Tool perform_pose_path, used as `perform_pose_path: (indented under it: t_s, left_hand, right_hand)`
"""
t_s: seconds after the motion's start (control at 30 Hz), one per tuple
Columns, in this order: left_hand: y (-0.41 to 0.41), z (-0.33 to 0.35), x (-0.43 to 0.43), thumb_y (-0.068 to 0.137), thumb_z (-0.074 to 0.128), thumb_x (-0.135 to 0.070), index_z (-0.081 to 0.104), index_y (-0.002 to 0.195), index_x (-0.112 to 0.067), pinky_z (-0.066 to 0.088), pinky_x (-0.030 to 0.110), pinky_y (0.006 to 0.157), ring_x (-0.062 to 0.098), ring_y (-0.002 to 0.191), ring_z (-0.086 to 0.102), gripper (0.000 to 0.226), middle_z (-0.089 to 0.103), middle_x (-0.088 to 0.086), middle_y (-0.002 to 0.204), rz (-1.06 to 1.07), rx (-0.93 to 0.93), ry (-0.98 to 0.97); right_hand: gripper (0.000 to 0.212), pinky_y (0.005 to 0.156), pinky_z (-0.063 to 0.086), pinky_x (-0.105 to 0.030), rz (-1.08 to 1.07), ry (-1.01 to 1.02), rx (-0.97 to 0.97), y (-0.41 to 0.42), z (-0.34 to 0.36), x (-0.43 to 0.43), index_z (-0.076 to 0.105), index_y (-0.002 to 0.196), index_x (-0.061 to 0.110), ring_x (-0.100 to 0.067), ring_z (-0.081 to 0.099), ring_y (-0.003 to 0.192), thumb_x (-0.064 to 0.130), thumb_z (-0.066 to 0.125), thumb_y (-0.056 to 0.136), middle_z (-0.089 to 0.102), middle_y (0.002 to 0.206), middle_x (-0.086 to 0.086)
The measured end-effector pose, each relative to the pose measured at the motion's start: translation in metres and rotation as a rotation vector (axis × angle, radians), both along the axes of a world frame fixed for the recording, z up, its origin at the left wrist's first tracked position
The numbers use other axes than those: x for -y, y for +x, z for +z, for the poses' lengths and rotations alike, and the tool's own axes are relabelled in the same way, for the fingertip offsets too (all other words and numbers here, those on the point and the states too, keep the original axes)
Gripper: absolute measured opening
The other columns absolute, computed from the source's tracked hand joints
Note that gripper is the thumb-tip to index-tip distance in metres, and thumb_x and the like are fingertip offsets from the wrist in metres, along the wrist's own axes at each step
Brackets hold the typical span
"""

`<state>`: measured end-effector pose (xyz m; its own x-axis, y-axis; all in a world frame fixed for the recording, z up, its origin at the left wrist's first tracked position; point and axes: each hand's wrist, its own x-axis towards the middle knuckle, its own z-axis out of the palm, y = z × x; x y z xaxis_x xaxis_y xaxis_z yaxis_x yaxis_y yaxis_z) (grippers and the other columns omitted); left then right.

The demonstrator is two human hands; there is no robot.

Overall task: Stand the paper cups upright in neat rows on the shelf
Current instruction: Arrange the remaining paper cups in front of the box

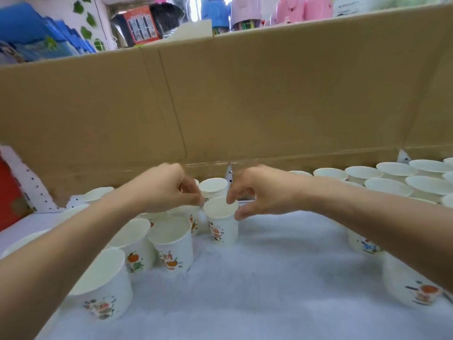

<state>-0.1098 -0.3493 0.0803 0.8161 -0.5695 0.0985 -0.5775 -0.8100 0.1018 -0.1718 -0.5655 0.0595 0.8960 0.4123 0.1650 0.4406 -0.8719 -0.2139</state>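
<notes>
Right hand (256, 192) first: it's curled over the paper cup (221, 225) in the middle of the shelf (257, 285). The forefinger is laid on the far rim and the thumb is set against the cup's right side, so the cup is pinched at the top. That cup is stood upright, mouth up, on the pale cloth-like shelf surface, with its orange print turned to the near left.

The left hand (165, 190) is bunched up, fingertips pressed together and pointed down at the rim of a neighbour cup (193, 223) just left of the middle one. Whether that rim is actually pinched can't be told, since most of it is hidden under the hand.

One more upright cup (213, 187) is seen just beyond the two hands. Three printed cups (172, 249) are stood close together at the near left, in a line running toward the left edge. Tidy rows of cups (392, 184) are packed rim to rim at the far right, against the cardboard sheet (245, 94) that's propped along the back of the shelf. Another printed cup (414, 288) is half covered by the right forearm at the near right. A red box (9, 192) is seen at the far left, and blurred blue and pink goods are seen above the cardboard.
</notes>
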Motion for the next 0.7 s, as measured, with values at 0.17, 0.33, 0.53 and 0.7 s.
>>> perform_pose_path:
  t_s: [0.17,0.33,0.53,0.7]
  left_hand:
    - [0.002,-0.012,-0.005,0.075,0.077,-0.039,0.074,0.088,-0.032,0.053,0.027,0.068,0.011,0.081,0.063,0.015,0.070,-0.016,0.088,0.135,0.086,0.192]
    - [0.000,-0.015,0.009,0.079,0.074,-0.033,0.074,0.089,-0.031,0.050,0.025,0.063,0.007,0.081,0.063,0.011,0.068,-0.017,0.086,0.041,0.100,0.177]
    - [-0.026,-0.022,0.067,0.081,0.073,-0.029,0.077,0.090,-0.027,0.057,0.033,0.072,0.000,0.077,0.064,0.010,0.070,-0.019,0.079,-0.230,0.025,-0.071]
    - [-0.030,-0.037,0.101,0.081,0.073,-0.030,0.076,0.091,-0.028,0.055,0.032,0.079,0.007,0.083,0.066,0.011,0.073,-0.013,0.088,-0.251,0.041,-0.120]
  right_hand:
    - [0.009,0.064,0.047,-0.035,0.030,-0.131,-0.003,0.009,-0.012,-0.019,0.071,0.089,0.018,-0.018,0.056,0.077,0.024,0.070,0.082,0.064,0.086,0.001]
    - [0.006,0.064,0.049,-0.037,-0.071,-0.171,0.042,-0.001,0.001,0.016,0.072,0.082,0.015,-0.021,0.059,0.076,0.019,0.070,0.078,0.066,0.080,-0.002]
    - [0.010,0.071,0.052,-0.036,-0.274,-0.310,-0.013,-0.037,0.010,0.073,0.074,0.087,0.028,-0.013,0.060,0.081,0.028,0.073,0.078,0.065,0.084,0.009]
    - [0.009,0.052,0.035,-0.022,-0.348,-0.470,0.071,-0.042,0.000,0.083,0.071,0.090,0.032,-0.014,0.059,0.085,0.031,0.070,0.081,0.059,0.086,0.012]
